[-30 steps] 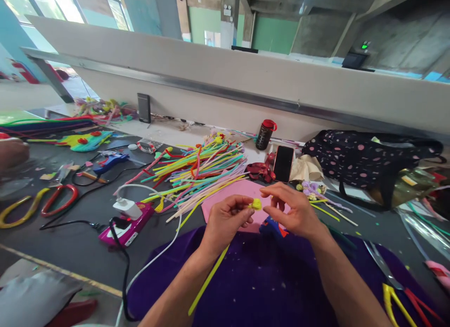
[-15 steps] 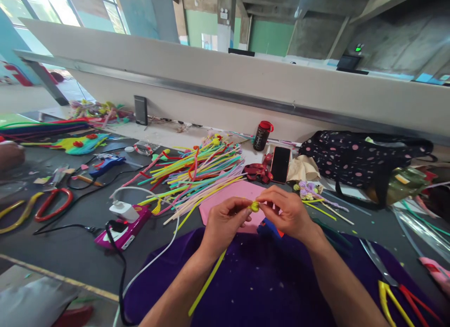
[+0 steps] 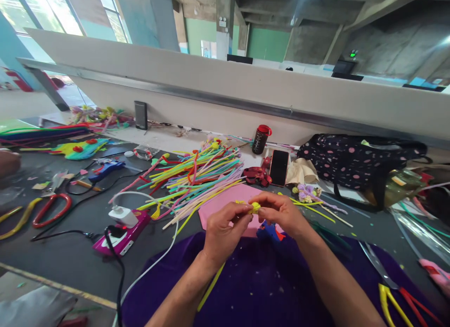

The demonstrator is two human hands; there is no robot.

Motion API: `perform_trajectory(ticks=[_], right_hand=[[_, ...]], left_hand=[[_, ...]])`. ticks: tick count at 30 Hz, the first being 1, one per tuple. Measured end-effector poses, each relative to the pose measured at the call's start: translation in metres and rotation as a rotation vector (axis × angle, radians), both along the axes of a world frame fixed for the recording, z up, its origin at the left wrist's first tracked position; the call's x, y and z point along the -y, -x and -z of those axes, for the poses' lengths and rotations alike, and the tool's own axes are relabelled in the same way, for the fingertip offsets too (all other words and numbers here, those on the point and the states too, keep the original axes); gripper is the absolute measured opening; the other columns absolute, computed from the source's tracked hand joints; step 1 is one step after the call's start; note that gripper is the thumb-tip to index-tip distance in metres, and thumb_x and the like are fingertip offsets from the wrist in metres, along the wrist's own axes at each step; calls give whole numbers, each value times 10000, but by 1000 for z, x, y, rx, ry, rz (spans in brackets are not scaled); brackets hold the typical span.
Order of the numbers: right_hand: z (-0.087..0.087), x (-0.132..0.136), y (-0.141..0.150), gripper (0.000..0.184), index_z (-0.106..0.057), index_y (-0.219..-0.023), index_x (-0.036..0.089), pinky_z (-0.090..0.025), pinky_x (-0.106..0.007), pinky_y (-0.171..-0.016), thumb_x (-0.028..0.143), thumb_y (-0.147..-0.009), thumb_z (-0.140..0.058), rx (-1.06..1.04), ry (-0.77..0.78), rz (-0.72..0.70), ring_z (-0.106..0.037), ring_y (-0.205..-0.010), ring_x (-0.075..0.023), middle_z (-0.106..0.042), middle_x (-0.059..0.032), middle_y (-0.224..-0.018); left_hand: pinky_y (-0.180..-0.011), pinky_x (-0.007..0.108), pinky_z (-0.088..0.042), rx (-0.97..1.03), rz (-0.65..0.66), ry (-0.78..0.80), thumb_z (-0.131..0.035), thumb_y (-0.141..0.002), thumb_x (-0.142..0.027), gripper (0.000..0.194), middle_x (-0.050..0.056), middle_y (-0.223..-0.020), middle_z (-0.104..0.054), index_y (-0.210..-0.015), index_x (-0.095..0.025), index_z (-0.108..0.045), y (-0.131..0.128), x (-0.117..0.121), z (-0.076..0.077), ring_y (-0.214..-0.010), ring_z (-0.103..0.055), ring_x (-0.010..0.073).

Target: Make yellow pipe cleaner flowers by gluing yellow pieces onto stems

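Between my two hands is a small yellow piece of bent pipe cleaner [image 3: 255,207]. My left hand [image 3: 227,231] pinches it from the left, and a straight yellow stem [image 3: 211,286] hangs below that wrist over the purple cloth. From the right, the fingertips of my right hand [image 3: 281,213] close on the same yellow piece. Under the hands lies a pink sheet [image 3: 218,207]. A blue glue gun [image 3: 269,231], partly hidden, sits just below my right fingers.
A bundle of coloured pipe cleaners [image 3: 197,172] lies ahead. Left are a magenta power strip [image 3: 135,233] and red-handled scissors [image 3: 52,210]; right, large scissors [image 3: 381,268]. A phone [image 3: 280,167], bottle [image 3: 260,140] and dark bag [image 3: 351,160] stand behind. Another person's hand [image 3: 9,163] is far left.
The right fingers have shifted slightly on the yellow piece, which now shows more of its rounded top. The stem below my left wrist has moved a little. The view has tilted slightly.
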State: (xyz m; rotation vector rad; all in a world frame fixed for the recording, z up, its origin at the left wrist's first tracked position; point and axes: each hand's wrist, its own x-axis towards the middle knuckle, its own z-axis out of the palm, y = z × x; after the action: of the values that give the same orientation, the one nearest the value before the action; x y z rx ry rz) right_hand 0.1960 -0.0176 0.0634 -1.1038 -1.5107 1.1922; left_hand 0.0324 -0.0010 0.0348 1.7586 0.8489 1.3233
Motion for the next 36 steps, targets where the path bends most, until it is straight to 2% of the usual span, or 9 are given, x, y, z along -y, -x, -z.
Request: perform_trajectory(ticks=[4, 6, 9, 13, 18, 23, 27, 30, 36], right_hand=[[1, -1, 0, 155, -647, -833, 169, -372, -164, -402, 257, -711, -609, -64, 12, 14, -485, -466, -70, -558, 27, -591], [3, -2, -1, 141, -651, -817, 175, -366, -163, -397, 244, -701, -611, -107, 14, 16, -482, -459, -66, -563, 29, -602], [5, -4, -4, 150, -656, -824, 179, -354, -165, -389, 229, -690, -609, -143, 18, 26, -481, -455, -70, -559, 32, -592], [9, -6, -5, 164, -664, -840, 179, -356, -175, -398, 226, -698, -597, -107, 16, 30, -492, -470, -79, -554, 28, -592], [10, -7, -6, 181, -677, -855, 190, -371, -183, -421, 190, -701, -582, -37, -28, -3, -509, -511, -76, -567, 7, -740], [8, -6, -7, 215, -681, -868, 194, -377, -196, -463, 157, -686, -573, 8, -102, -42, -485, -531, -71, -565, 0, -792], [6, -5, -7, 345, -621, -1023, 197, -377, -207, -492, 186, -683, -565, -1, -67, -10, -495, -599, -104, -580, -11, -794], [6, -4, -6, 347, -596, -1045, 189, -374, -211, -499, 220, -701, -566, -25, -49, -1, -497, -616, -114, -573, -12, -762], [8, 0, -5, 356, -596, -1047, 212, -390, -229, -553, 263, -698, -643, 38, -163, -66, -484, -639, -103, -532, -12, -852]], left_hand=[[-532, 207, -457, 105, 105, 258, -675, -649, -191, 241, 6, -747, -642, -869, -181, -578, -1, -1, -1, -614, -604, 118], [-487, 199, -452, 200, 229, 470, -690, -632, -218, 282, 10, -727, -639, -861, -168, -533, 1, -3, -3, -593, -614, 129], [-390, 171, -402, 265, 447, 726, -610, -714, -331, 230, 36, -649, -641, -803, -140, -519, 6, -7, -4, -493, -599, 122], [-313, 143, -320, 188, 596, 878, -572, -741, -372, 257, 32, -537, -620, -736, -115, -557, 8, -11, 0, -360, -534, 84], [-312, 134, -312, 91, 578, 876, -629, -698, -357, 248, 29, -525, -629, -696, -114, -578, 6, -11, 3, -359, -543, 83], [-350, 149, -348, 129, 588, 866, -602, -718, -368, 272, 61, -575, -651, -759, -101, -628, 6, -10, 2, -425, -580, 104], [-444, 168, -405, 224, 483, 793, -647, -684, -297, 197, 57, -619, -661, -733, -106, -647, 7, -10, -2, -514, -596, 109], [-458, 178, -387, 258, 371, 729, -674, -646, -251, 143, 38, -595, -649, -693, -117, -654, 7, -9, -3, -510, -567, 103], [-476, 183, -342, 125, 246, 465, -662, -657, -228, 81, -8, -569, -586, -661, -147, -671, 6, -8, 2, -507, -473, 74]])
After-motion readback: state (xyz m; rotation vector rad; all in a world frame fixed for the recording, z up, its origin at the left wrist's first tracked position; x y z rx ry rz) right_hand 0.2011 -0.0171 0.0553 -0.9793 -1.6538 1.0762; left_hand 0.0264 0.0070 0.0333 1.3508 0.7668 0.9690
